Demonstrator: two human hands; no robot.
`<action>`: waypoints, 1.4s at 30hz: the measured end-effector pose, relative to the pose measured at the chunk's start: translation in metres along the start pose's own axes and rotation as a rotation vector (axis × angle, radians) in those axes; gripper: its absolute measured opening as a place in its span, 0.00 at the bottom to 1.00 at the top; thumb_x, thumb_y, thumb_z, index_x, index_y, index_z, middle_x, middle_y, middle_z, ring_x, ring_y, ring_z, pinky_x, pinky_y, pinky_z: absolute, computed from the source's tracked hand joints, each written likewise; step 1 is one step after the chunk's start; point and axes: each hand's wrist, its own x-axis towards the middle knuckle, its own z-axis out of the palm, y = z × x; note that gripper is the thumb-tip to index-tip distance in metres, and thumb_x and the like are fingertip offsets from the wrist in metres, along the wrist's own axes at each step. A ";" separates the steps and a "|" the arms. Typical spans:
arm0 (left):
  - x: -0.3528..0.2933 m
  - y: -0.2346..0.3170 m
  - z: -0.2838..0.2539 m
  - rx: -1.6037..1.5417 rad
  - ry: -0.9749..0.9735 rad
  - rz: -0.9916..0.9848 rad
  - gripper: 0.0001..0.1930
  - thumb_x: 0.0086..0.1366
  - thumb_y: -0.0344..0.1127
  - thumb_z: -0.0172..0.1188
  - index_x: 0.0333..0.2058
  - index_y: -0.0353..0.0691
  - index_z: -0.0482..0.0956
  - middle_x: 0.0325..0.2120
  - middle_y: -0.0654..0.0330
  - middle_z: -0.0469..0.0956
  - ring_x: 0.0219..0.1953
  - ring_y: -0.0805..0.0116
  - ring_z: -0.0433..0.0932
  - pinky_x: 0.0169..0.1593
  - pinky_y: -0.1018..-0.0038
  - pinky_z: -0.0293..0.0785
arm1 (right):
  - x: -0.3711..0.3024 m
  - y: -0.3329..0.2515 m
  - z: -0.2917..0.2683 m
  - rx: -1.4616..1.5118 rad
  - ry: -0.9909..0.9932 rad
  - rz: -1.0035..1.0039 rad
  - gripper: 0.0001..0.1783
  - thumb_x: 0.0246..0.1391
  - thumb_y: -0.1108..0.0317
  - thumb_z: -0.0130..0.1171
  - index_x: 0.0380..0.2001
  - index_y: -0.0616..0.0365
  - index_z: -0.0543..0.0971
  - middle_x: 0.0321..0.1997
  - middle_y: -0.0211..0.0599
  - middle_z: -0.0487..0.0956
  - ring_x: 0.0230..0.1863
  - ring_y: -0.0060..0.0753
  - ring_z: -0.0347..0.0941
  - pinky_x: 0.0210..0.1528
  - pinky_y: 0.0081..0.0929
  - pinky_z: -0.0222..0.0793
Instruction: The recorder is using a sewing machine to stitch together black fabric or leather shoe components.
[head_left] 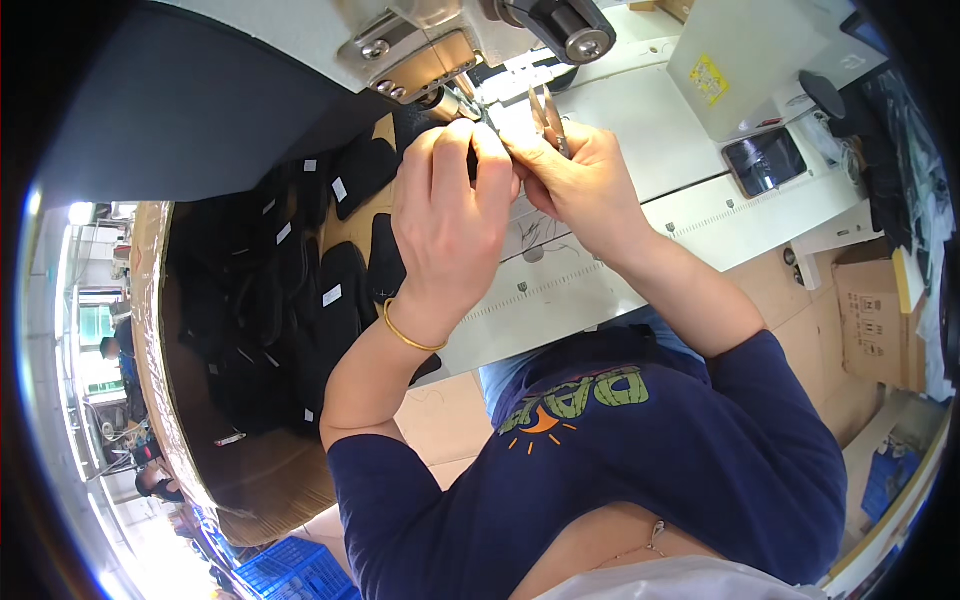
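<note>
White and marked with a ruled scale, the sewing table [640, 130] runs beneath both hands. At the far side, the left hand [445, 215] bends its fingers at a small dark piece [488, 118] below the sewing machine [425, 65]; its exact pinch is hidden. Just right, the right hand [590, 190] grips metal snips [550, 120], blades pointing far. Black pieces [345, 285] with white labels lie left; a phone [765, 162] rests right.

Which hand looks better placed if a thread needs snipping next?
Probably the right hand: it holds what look like metal snips, blades exposed. The left hand shows no cutter, its fingers bent near the sewing machine.
</note>
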 end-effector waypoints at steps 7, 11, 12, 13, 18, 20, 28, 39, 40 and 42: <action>-0.010 -0.006 -0.003 -0.030 0.130 0.004 0.19 0.48 0.23 0.62 0.42 0.33 0.77 0.38 0.52 0.74 0.41 0.54 0.75 0.45 0.63 0.71 | -0.009 0.005 -0.004 -0.014 -0.059 -0.015 0.15 0.67 0.62 0.49 0.32 0.62 0.77 0.23 0.32 0.79 0.16 0.13 0.64 0.18 0.15 0.59; -0.015 -0.010 0.000 0.084 0.138 -0.023 0.23 0.46 0.23 0.63 0.45 0.36 0.75 0.39 0.54 0.73 0.41 0.57 0.72 0.45 0.63 0.67 | -0.013 0.017 -0.007 0.081 -0.078 -0.105 0.17 0.70 0.61 0.45 0.38 0.64 0.77 0.28 0.35 0.79 0.21 0.15 0.68 0.23 0.15 0.65; -0.015 -0.011 0.004 0.087 0.138 -0.026 0.23 0.46 0.23 0.63 0.45 0.36 0.75 0.39 0.54 0.73 0.41 0.57 0.72 0.45 0.63 0.67 | -0.014 0.017 -0.007 0.104 -0.091 -0.106 0.18 0.70 0.60 0.43 0.40 0.64 0.77 0.28 0.35 0.79 0.23 0.16 0.69 0.25 0.15 0.66; -0.016 -0.013 0.007 0.088 0.132 -0.021 0.23 0.46 0.23 0.63 0.45 0.37 0.76 0.39 0.55 0.73 0.42 0.57 0.72 0.45 0.62 0.67 | -0.015 0.015 -0.007 0.103 -0.095 -0.104 0.18 0.70 0.60 0.43 0.40 0.64 0.77 0.28 0.35 0.79 0.23 0.16 0.69 0.25 0.15 0.66; -0.022 -0.031 -0.007 -0.038 -0.103 -0.144 0.17 0.53 0.26 0.61 0.44 0.36 0.77 0.36 0.56 0.75 0.39 0.58 0.75 0.41 0.68 0.72 | -0.024 0.000 -0.028 -0.004 -0.353 0.104 0.24 0.71 0.58 0.36 0.43 0.65 0.78 0.30 0.36 0.79 0.23 0.18 0.68 0.26 0.18 0.63; -0.031 -0.038 -0.024 -0.550 -0.291 -0.726 0.14 0.58 0.25 0.59 0.44 0.31 0.78 0.32 0.56 0.80 0.34 0.64 0.79 0.40 0.76 0.74 | -0.025 0.006 -0.038 -0.155 -0.295 0.038 0.20 0.69 0.61 0.43 0.41 0.65 0.79 0.29 0.36 0.78 0.23 0.18 0.67 0.27 0.19 0.64; -0.046 -0.052 -0.022 -1.578 -0.789 -1.265 0.12 0.57 0.28 0.63 0.40 0.30 0.79 0.32 0.64 0.80 0.32 0.82 0.76 0.37 0.84 0.71 | -0.020 0.043 -0.038 -0.915 -0.224 -0.477 0.15 0.56 0.57 0.62 0.33 0.60 0.78 0.31 0.40 0.79 0.29 0.44 0.76 0.30 0.33 0.71; -0.044 -0.054 -0.016 -2.026 -0.777 -1.481 0.19 0.64 0.27 0.56 0.54 0.28 0.72 0.47 0.55 0.77 0.48 0.72 0.75 0.51 0.77 0.72 | -0.042 0.038 -0.044 -0.938 -0.305 -0.827 0.16 0.50 0.61 0.68 0.35 0.61 0.77 0.21 0.36 0.73 0.19 0.36 0.71 0.20 0.29 0.65; -0.046 -0.051 -0.015 -2.029 -0.779 -1.478 0.19 0.64 0.27 0.56 0.54 0.28 0.72 0.47 0.55 0.77 0.48 0.72 0.75 0.51 0.77 0.72 | -0.039 0.046 -0.046 -0.917 -0.255 -0.772 0.15 0.51 0.62 0.67 0.37 0.61 0.78 0.22 0.37 0.72 0.19 0.36 0.70 0.20 0.27 0.63; -0.055 -0.041 -0.014 -1.556 -0.628 -1.251 0.18 0.63 0.32 0.62 0.50 0.30 0.75 0.45 0.57 0.77 0.46 0.74 0.75 0.52 0.76 0.70 | -0.044 0.049 -0.044 -0.811 -0.163 -0.532 0.16 0.58 0.59 0.61 0.39 0.63 0.77 0.22 0.32 0.72 0.21 0.29 0.71 0.23 0.21 0.62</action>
